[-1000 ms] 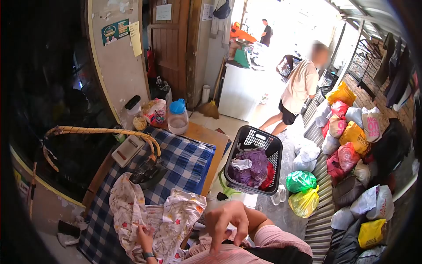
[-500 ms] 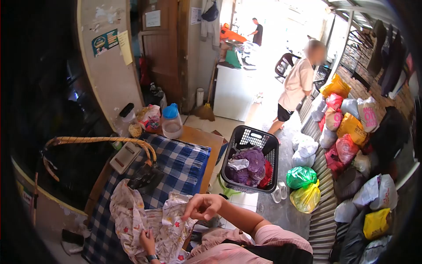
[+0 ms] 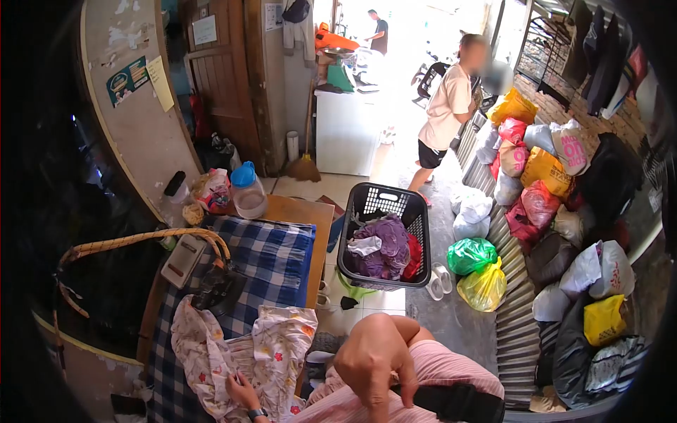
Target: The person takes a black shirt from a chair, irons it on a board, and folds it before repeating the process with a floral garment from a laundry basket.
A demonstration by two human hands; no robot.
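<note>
A white floral garment (image 3: 271, 352) lies spread over the near part of the blue checked cloth (image 3: 275, 247). My left hand (image 3: 243, 391), with a watch at the wrist, has its fingers closed on the garment's middle. Close to my body, my right hand (image 3: 374, 356) hangs in front of the pink striped clothing I wear. Its index finger and thumb point down and apart, with nothing visible between them; the other fingers are folded. A dark iron (image 3: 218, 289) stands on the cloth just beyond the garment, its wrapped hose (image 3: 148, 241) arching left.
Beside the iron is a beige rest (image 3: 183, 261). A blue-lidded jar (image 3: 248, 192) stands at the table's far end. A black laundry basket (image 3: 384, 275) holds purple and red clothes. Filled bags (image 3: 543, 173) line the right side. A person (image 3: 448, 102) stands beyond.
My right hand has moved from above the garment toward my body, its fingers now pointing down. The left hand stays on the garment. The view has shifted, and the person beyond has turned.
</note>
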